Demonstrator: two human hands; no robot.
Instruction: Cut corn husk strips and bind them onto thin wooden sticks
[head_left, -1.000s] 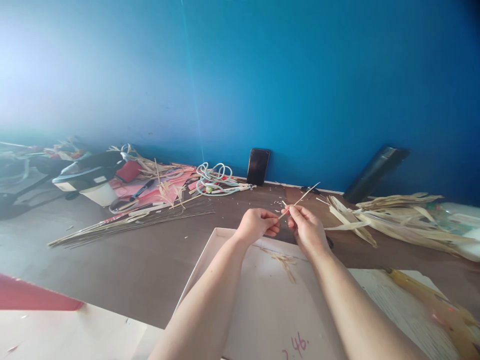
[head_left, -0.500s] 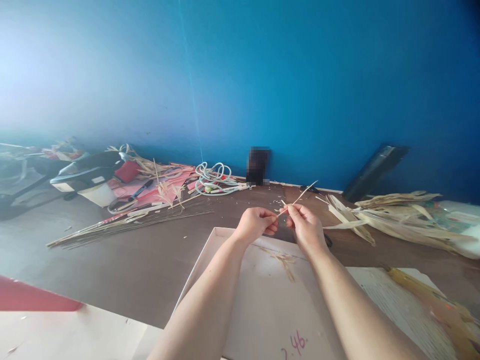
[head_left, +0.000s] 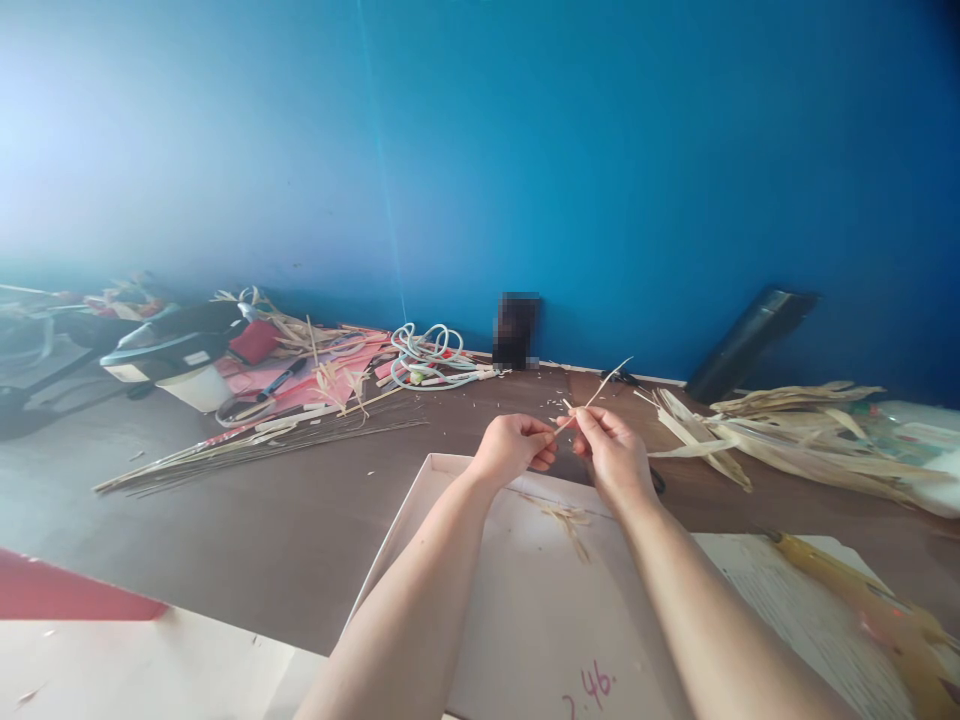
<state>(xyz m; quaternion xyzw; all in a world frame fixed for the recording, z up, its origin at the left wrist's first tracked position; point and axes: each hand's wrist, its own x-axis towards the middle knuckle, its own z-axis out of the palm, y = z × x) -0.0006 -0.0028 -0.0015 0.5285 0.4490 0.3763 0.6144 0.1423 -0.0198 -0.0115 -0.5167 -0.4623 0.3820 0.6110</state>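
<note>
Both hands are raised over the far edge of a white cardboard sheet point(head_left: 525, 600). My left hand point(head_left: 512, 446) and my right hand point(head_left: 613, 453) each pinch the same thin pale straw strip point(head_left: 609, 380). The strip's free end sticks up and to the right past my right fingers. Its lower end is hidden between the two sets of fingertips. A few loose straw shreds point(head_left: 571, 522) lie on the cardboard just under my hands.
Dried husk leaves point(head_left: 780, 435) lie piled at the right. A bundle of long thin stalks point(head_left: 255, 445) lies to the left on the brown floor. A coiled white cable point(head_left: 431, 362), a dark phone point(head_left: 515, 330) against the blue wall and a pink cluttered mat point(head_left: 300, 375) are behind.
My hands have barely shifted, staying pinched on the strip. Its free tip has tilted very slightly upward.
</note>
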